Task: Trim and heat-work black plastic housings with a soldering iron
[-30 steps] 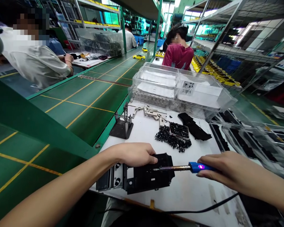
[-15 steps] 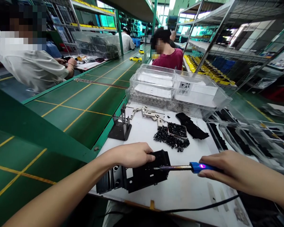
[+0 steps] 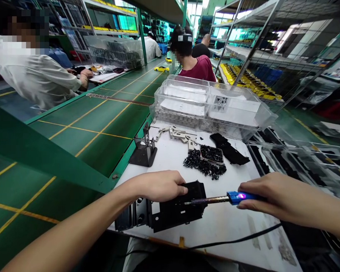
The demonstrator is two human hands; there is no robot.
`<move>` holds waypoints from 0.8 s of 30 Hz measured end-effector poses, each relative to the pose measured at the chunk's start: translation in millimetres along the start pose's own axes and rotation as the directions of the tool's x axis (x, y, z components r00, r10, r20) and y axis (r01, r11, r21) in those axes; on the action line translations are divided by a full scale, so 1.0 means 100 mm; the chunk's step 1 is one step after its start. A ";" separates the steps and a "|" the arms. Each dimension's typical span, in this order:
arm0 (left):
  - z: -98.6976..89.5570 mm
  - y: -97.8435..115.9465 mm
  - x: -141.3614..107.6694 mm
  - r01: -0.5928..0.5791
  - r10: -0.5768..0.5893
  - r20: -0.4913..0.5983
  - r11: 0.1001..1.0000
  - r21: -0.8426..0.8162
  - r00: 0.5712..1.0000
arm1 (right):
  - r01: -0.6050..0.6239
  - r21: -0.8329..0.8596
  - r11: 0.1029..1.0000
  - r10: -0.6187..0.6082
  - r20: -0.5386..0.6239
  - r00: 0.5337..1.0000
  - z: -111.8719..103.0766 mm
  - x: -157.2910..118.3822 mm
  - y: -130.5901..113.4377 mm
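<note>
- Grip: we find the left hand (image 3: 161, 186) clamped over the top edge of a black plastic housing (image 3: 172, 213), and the right hand (image 3: 272, 194) closed around the blue handle of a soldering iron (image 3: 240, 196).
- Housing: it lies flat on a white work surface (image 3: 229, 226) directly under the left hand, with its metal-faced end projecting beyond the left wrist. We judge the downward pressure is there to stop it sliding under the iron.
- Iron: it is held level, its shaft reaching from the right hand to the housing just beside the left fingers. We cannot confirm tip contact. Holding it by the handle's rear keeps the fingers well back from the hot shaft, in our judgement. Its black cord (image 3: 238, 241) trails along the surface below the right hand.
- Ahead of the grip: a loose heap of small black parts (image 3: 195, 162) sits beside a small tray (image 3: 212, 154), with metal brackets (image 3: 178, 134) and a black metal stand (image 3: 143, 151) beyond. This layout keeps them within easy reach, we judge.
- Farther ahead: a clear plastic box (image 3: 184, 102) stands at the surface's far end, beside a green conveyor belt (image 3: 102, 128). Two co-workers (image 3: 36, 75) (image 3: 198, 70) work well apart from the grip.
</note>
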State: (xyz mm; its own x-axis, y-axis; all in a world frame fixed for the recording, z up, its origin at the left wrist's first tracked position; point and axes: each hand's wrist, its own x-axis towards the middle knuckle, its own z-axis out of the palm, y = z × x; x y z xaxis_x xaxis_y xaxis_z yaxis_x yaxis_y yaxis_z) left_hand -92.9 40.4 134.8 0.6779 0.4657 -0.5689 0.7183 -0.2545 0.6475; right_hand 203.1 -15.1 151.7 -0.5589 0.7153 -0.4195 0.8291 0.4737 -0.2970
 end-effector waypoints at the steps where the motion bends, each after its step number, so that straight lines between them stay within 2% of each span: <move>1: 0.00 0.00 0.00 -0.001 0.001 0.002 1.000 0.002 1.000 | 0.003 -0.002 1.000 -0.003 0.003 1.000 -0.01 0.00 0.00; 17: -0.03 0.02 -0.03 0.005 -0.005 0.004 1.000 -0.017 1.000 | 0.011 0.007 1.000 -0.011 -0.027 1.000 -0.11 -0.03 -0.05; 24: -0.01 0.02 -0.02 -0.002 0.001 -0.017 0.996 -0.094 1.000 | 0.049 0.005 0.999 -0.048 -0.094 0.994 -0.08 -0.01 -0.02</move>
State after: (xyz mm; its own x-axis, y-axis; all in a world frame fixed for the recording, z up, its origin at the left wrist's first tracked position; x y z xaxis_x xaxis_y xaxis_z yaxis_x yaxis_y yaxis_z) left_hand -93.1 39.8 137.3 0.6758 0.4795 -0.5599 0.6987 -0.1745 0.6938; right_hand 201.9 -12.3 159.8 -0.5946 0.7365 -0.3224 0.8006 0.5055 -0.3218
